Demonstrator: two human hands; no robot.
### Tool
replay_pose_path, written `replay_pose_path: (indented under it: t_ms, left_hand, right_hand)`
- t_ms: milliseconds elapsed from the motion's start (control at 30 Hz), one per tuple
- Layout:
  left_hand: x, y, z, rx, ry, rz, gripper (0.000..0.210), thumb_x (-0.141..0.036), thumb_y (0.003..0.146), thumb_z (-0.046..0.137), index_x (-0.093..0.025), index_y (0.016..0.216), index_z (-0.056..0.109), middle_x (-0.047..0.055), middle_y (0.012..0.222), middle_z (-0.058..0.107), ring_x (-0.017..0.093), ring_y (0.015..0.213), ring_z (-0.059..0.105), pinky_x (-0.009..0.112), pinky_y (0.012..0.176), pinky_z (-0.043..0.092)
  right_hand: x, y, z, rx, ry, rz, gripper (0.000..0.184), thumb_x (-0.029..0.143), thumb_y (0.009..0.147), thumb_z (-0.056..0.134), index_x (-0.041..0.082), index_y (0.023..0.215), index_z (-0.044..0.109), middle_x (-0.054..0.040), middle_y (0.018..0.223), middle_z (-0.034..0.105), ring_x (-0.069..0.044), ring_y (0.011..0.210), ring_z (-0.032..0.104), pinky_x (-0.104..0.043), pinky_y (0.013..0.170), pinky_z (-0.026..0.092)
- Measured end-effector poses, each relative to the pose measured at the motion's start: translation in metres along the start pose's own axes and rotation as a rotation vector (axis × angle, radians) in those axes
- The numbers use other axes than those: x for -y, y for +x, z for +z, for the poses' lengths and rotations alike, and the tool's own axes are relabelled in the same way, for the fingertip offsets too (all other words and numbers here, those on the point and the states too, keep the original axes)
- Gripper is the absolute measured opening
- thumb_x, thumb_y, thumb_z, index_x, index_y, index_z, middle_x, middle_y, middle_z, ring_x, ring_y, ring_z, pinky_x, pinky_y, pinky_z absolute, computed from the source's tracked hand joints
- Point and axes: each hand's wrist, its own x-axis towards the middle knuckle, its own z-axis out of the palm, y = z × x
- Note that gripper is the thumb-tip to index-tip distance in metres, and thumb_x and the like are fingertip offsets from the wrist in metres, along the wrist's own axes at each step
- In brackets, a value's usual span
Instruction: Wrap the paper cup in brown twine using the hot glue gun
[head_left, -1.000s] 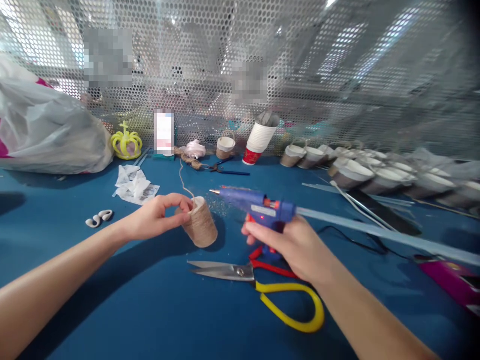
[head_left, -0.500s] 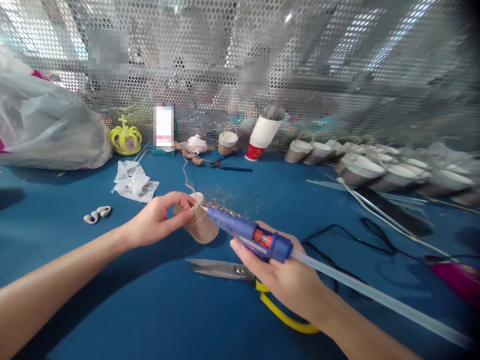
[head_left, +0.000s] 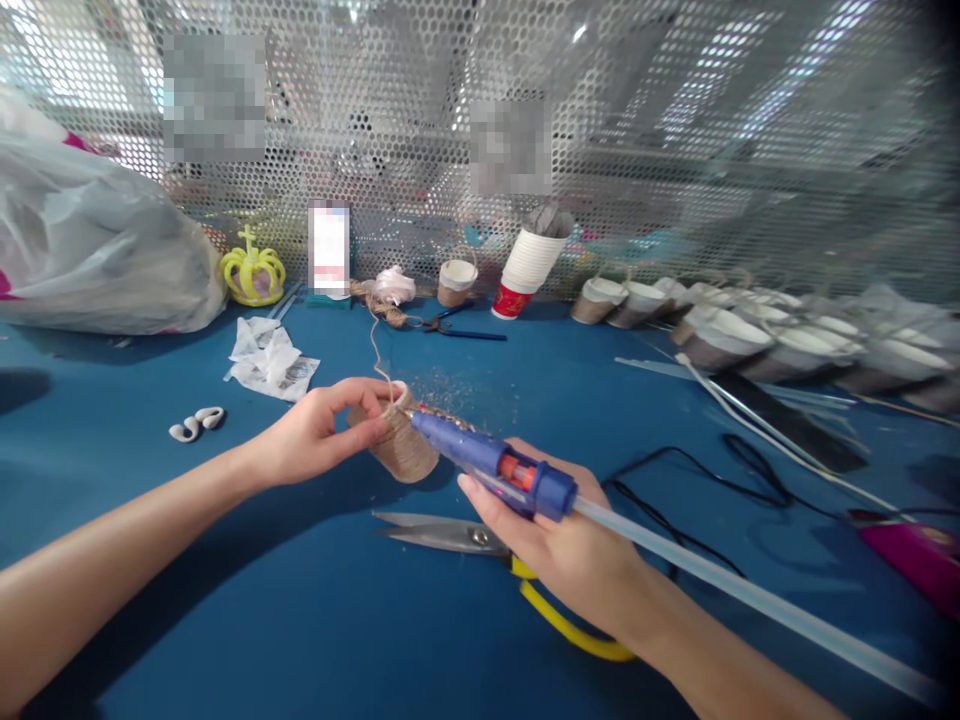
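A small cup wrapped in twine (head_left: 409, 450) is tilted over the blue table, its rim pinched by my left hand (head_left: 322, 430). From that rim a strand of twine (head_left: 376, 345) runs back to a twine bundle (head_left: 386, 308). My right hand (head_left: 559, 535) grips a blue hot glue gun (head_left: 487, 460), whose nozzle meets the cup near the rim. A long translucent glue stick (head_left: 720, 570) sticks out of the gun's rear. Beneath my right hand lie scissors (head_left: 457, 535) with yellow handles, partly covered by it.
Several wrapped cups (head_left: 720, 340) line the right side, near a black cable (head_left: 675, 455). A stack of paper cups (head_left: 529, 270) leans at the back, with pliers (head_left: 457, 328) before it. At left are a plastic bag (head_left: 97, 240), a yellow crown (head_left: 253, 275) and crumpled white material (head_left: 271, 360).
The glue gun has shifted slightly left, its nozzle staying by the cup's rim. My left hand keeps its pinch on the cup; the view has moved a little.
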Motion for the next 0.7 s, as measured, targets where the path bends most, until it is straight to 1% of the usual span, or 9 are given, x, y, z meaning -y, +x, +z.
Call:
replay_pose_path:
  t_ms: [100,300,467,567,700]
  left_hand:
    - [0.0003,0.0001,-0.0007,0.009,-0.001,0.004,0.02,-0.033,0.085,0.049,-0.016,0.075,0.049,0.013,0.122,0.056,0.022,0.115,0.051,0.035,0.096,0.04]
    - [0.0027,0.0003,-0.0026,0.027,0.014,0.018,0.016,-0.027,0.086,0.048,-0.015,0.076,0.05,0.014,0.124,0.054,0.022,0.115,0.05,0.035,0.097,0.038]
    - [0.0047,0.0002,-0.0031,0.04,0.019,0.033,0.014,-0.025,0.086,0.049,-0.015,0.076,0.05,0.013,0.125,0.053,0.021,0.117,0.049,0.034,0.098,0.037]
    - [0.0049,0.0004,-0.0035,0.037,0.009,0.033,0.014,-0.025,0.086,0.049,-0.015,0.076,0.049,0.013,0.125,0.053,0.021,0.117,0.049,0.035,0.098,0.037]
    - [0.0051,0.0006,-0.0048,0.057,0.005,0.034,0.015,-0.025,0.086,0.049,-0.015,0.076,0.05,0.013,0.126,0.053,0.022,0.118,0.048,0.036,0.099,0.036]
  right_hand:
    - [0.0015,-0.0001,-0.0003,0.05,0.011,0.019,0.022,0.032,0.08,0.055,0.021,0.064,0.045,0.004,0.054,0.051,-0.01,0.046,0.047,-0.022,0.047,0.042]
    - [-0.0004,-0.0011,-0.0007,0.01,0.019,-0.002,0.013,0.031,0.079,0.056,0.023,0.071,0.05,0.0031,0.058,0.054,-0.012,0.049,0.05,-0.023,0.05,0.044]
    - [-0.001,-0.0014,0.0004,0.019,0.025,-0.002,0.017,0.029,0.079,0.057,0.023,0.066,0.047,0.0032,0.056,0.053,-0.012,0.048,0.05,-0.023,0.05,0.044]
    - [-0.003,-0.0021,0.0009,-0.012,0.037,0.006,0.013,0.028,0.079,0.057,0.024,0.07,0.048,0.0032,0.057,0.054,-0.012,0.049,0.05,-0.023,0.049,0.044]
    - [-0.0033,-0.0022,-0.0009,0.054,0.048,0.015,0.018,0.031,0.079,0.056,0.023,0.066,0.047,0.0021,0.057,0.054,-0.013,0.049,0.05,-0.024,0.05,0.045]
